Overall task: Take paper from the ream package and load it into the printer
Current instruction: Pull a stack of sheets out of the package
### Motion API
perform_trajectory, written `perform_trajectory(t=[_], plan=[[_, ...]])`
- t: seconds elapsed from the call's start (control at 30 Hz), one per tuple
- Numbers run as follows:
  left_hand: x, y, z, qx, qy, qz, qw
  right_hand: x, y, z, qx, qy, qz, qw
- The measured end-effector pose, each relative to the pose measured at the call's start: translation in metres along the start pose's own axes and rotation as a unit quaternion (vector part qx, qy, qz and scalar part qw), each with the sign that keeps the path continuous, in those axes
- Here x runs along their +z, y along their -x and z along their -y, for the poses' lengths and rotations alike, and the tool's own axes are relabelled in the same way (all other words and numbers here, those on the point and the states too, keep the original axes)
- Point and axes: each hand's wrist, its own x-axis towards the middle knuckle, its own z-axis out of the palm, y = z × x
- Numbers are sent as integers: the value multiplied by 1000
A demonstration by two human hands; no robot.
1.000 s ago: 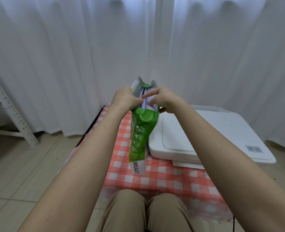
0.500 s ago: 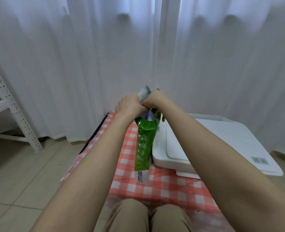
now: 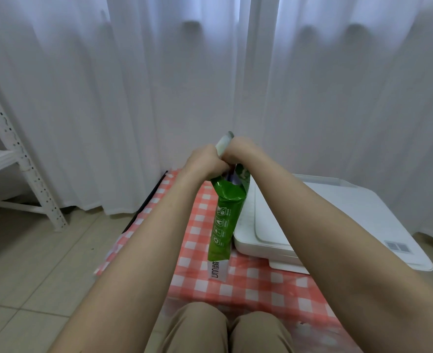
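A green ream package [image 3: 224, 220] stands on end on the red-and-white checked tablecloth [image 3: 197, 250], just left of the white printer [image 3: 337, 220]. My left hand [image 3: 204, 161] and my right hand [image 3: 240, 150] meet at the package's top and both grip its torn wrapper, which is bunched between them. A strip of white paper or wrapper [image 3: 223, 143] sticks up between the hands. A little pale paper shows inside the opening. The printer's lid is closed.
White curtains hang close behind the table. A white metal shelf rack [image 3: 19, 159] stands on the tiled floor at the left. My knees [image 3: 225, 327] are at the table's near edge. The printer fills the table's right half.
Both hands have closed together on the package's top, squeezing the opening that was spread apart a second ago. The camera has tilted up slightly, so the table sits lower in view.
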Motion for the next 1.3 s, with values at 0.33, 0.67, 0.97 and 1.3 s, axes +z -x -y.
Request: perform_trajectory(t=[0.33,0.67,0.97,1.3], plan=[[-6,12,-4,43,65,32,996,-9,-2,-25,-22,-47,-68,996],[0,5,-12,29,-11,12,999,-56,18,-20,-80,-126,-154,977],[2,11,-17,22,18,38,999,-58,34,-29,-117,-235,-134,956],[5,6,-9,-17,95,11,995,-115,57,-48,-137,-527,-162,823]])
